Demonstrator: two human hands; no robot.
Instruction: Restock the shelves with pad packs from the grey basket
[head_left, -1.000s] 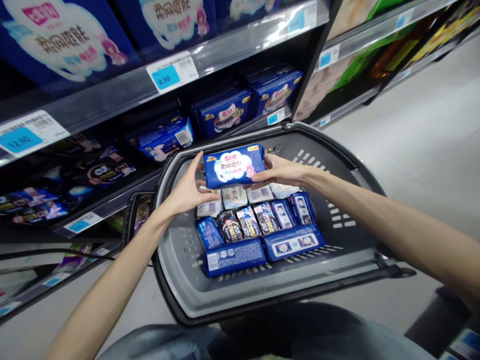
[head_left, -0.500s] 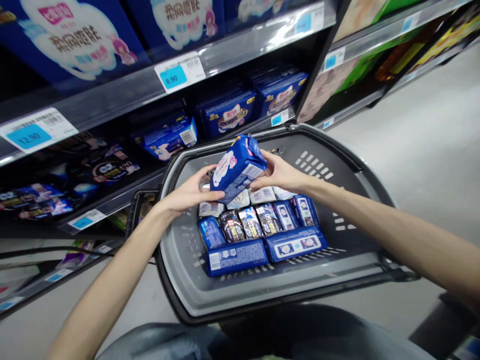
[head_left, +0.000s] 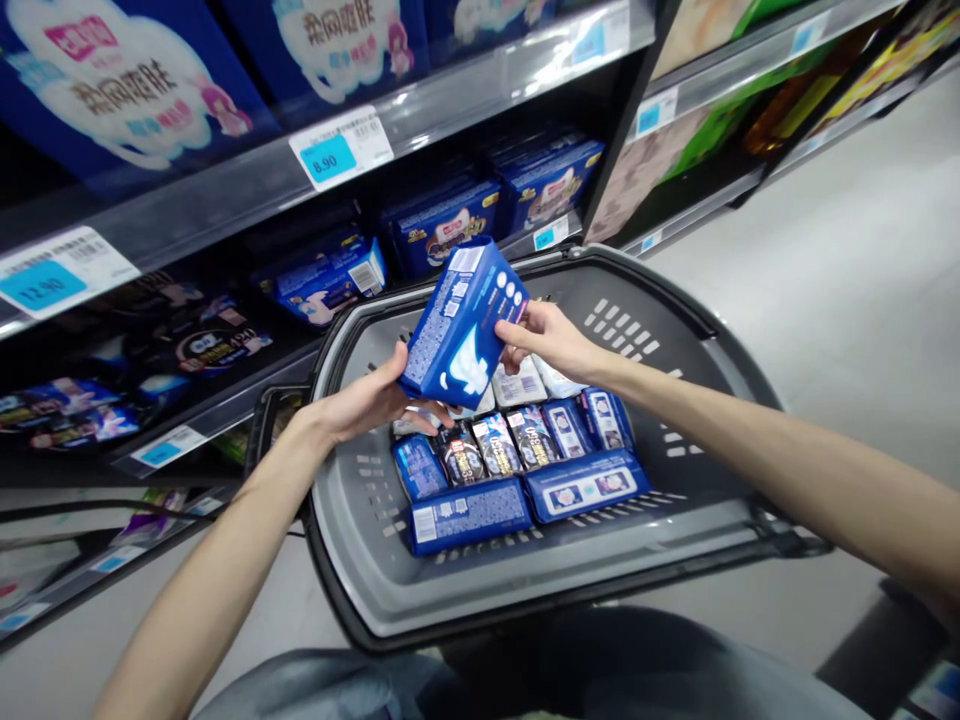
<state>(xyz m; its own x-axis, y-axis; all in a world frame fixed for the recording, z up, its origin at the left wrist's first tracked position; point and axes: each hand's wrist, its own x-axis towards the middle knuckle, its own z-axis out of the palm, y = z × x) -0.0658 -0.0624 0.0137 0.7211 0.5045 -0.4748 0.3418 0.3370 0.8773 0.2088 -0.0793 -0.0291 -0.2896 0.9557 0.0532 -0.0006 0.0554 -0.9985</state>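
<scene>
A blue pack of sanitary pads (head_left: 472,325) is held tilted above the shopping basket (head_left: 675,300), a face with a white pad picture turned up. My left hand (head_left: 375,400) supports its lower left end, thumb at the side and fingers spread underneath. At the right edge, my right hand (head_left: 544,338) pinches the pack between thumb and fingers. Below, several packs lie in rows in the basket: two long blue packs (head_left: 472,515) in front, black-and-blue packs (head_left: 499,445) behind them, and whitish packs (head_left: 517,382) partly hidden by my hands.
Shelves with blue packs (head_left: 450,225) and price tags (head_left: 341,148) run along the far side of the basket. The basket's black handle (head_left: 277,410) sticks out at left. Pale floor (head_left: 847,290) lies to the right, and my knees are close in front.
The pack has been turned over in my hands, so a different face shows upward. My left fingers have slid lower under it, and my right hand has shifted slightly down its right side.
</scene>
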